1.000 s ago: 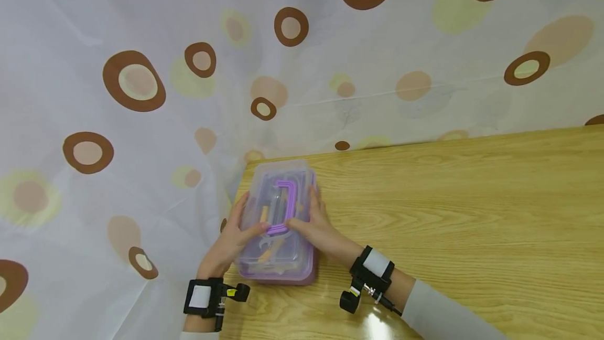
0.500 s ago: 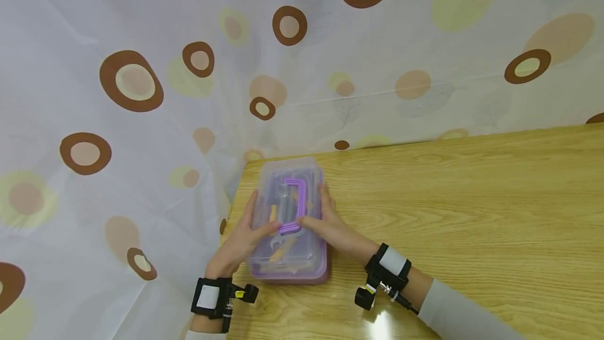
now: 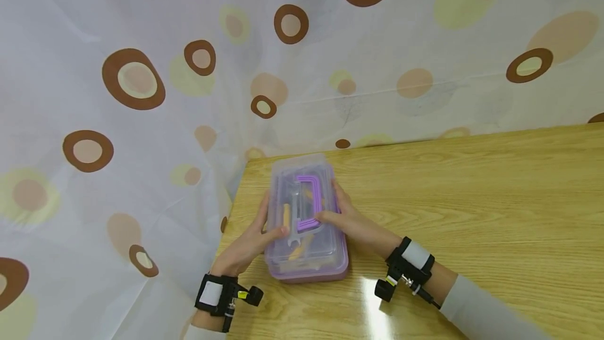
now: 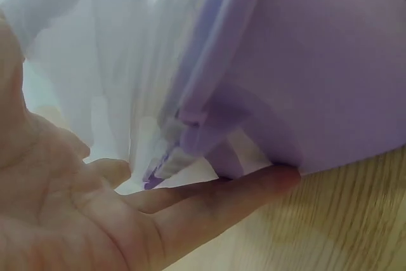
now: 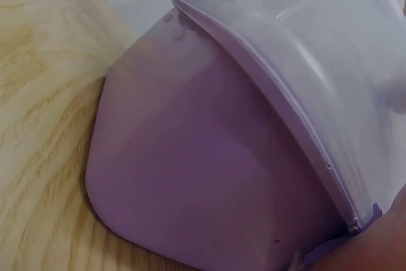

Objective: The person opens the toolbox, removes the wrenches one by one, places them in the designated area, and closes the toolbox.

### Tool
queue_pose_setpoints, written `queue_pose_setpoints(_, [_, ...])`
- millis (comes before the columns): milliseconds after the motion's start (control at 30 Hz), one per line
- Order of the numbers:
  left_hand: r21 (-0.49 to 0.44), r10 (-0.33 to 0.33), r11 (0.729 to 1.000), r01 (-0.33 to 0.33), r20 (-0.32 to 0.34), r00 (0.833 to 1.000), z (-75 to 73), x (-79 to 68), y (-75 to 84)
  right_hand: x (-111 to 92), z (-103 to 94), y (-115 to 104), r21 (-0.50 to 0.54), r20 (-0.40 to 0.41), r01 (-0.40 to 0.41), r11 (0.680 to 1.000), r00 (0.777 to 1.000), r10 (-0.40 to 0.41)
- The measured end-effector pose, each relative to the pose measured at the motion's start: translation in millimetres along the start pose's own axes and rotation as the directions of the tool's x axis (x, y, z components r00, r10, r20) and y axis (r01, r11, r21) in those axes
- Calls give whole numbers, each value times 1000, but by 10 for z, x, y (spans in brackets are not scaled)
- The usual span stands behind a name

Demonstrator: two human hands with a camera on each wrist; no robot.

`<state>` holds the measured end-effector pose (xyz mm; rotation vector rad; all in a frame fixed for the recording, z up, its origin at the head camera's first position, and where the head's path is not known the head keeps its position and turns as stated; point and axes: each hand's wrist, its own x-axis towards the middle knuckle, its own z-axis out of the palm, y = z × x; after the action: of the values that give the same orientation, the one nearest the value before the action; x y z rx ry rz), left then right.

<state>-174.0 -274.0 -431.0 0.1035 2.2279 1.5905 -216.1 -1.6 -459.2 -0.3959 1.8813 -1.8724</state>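
A plastic toolbox (image 3: 306,251) with a purple base, a see-through lid and a purple handle (image 3: 317,198) stands near the table's left end. Through the lid show an open-ended wrench (image 3: 293,242) and some orange-handled pieces. My left hand (image 3: 252,240) holds the box's left side, its thumb on the lid and its fingers down along the wall. On the opposite side my right hand (image 3: 351,219) grips the box, thumb on the lid close to the handle. In the left wrist view, fingers (image 4: 209,214) touch the purple wall. The right wrist view shows mainly the box's end wall (image 5: 190,157).
The wood-grain table (image 3: 472,214) stretches off to the right. A patterned white curtain (image 3: 377,56) hangs behind it and along its left side. Each wrist carries a black strap with a small camera, the left wrist camera (image 3: 252,295) hanging near the table's front left.
The toolbox has moved to the right across the table, with both hands moving along on its sides. It has also turned slightly.
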Motion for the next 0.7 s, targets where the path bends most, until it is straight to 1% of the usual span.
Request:
queue_pose_setpoints(100, [-40,5,999,-4,35,999,47,8,-2,-40,-87,-5,-14,15,-5,1000,1000,5])
queue_pose_setpoints(233, [-49,10,999,-8,55,998,109,49,11,-94,-173,-20,-18,17,-11,1000,1000,11])
queue_pose_setpoints(333, [-42,14,999,-11,64,998,153,81,22,-125,-224,-8,-18,8,-13,1000,1000,13])
queue_pose_setpoints(533, [-82,26,996,-17,106,994,239,128,43,-199,-305,27,15,-2,-3,1000,1000,3])
queue_pose_setpoints(700, [-99,42,995,-29,128,991,311,138,69,-265,-359,27,4,-16,4,1000,1000,-4])
